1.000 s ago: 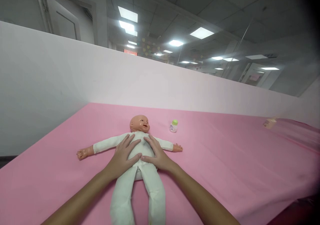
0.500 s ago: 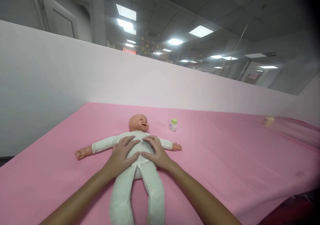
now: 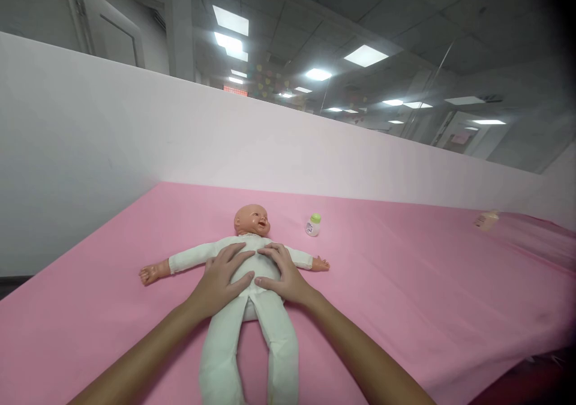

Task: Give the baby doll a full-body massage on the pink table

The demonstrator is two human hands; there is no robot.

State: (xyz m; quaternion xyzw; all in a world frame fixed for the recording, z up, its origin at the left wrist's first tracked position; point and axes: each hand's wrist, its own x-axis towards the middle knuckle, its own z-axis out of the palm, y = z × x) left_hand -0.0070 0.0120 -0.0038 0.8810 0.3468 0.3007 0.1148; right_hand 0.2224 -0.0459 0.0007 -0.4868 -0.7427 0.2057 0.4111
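A baby doll [image 3: 249,328] with a white cloth body and a bald plastic head lies on its back on a pink sheet [image 3: 387,297]. Its arms stretch out to both sides, and its face is turned to the right. My left hand [image 3: 224,277] rests on the left side of the doll's torso, fingers spread. On the opposite side of the torso lies my right hand [image 3: 284,276], its fingers also apart. Both thumbs point inward over the belly without meeting. The doll's feet are cut off by the lower edge of the view.
A small bottle with a green cap [image 3: 313,225] stands right of the doll's head. Farther right, by the wall, is a pale yellowish bottle [image 3: 486,219]. A white low wall [image 3: 270,147] borders the sheet at the back, with glass above it.
The whole view has shifted very slightly, so things sit a little farther right. Both hands stay on the doll's torso in nearly the same pose.
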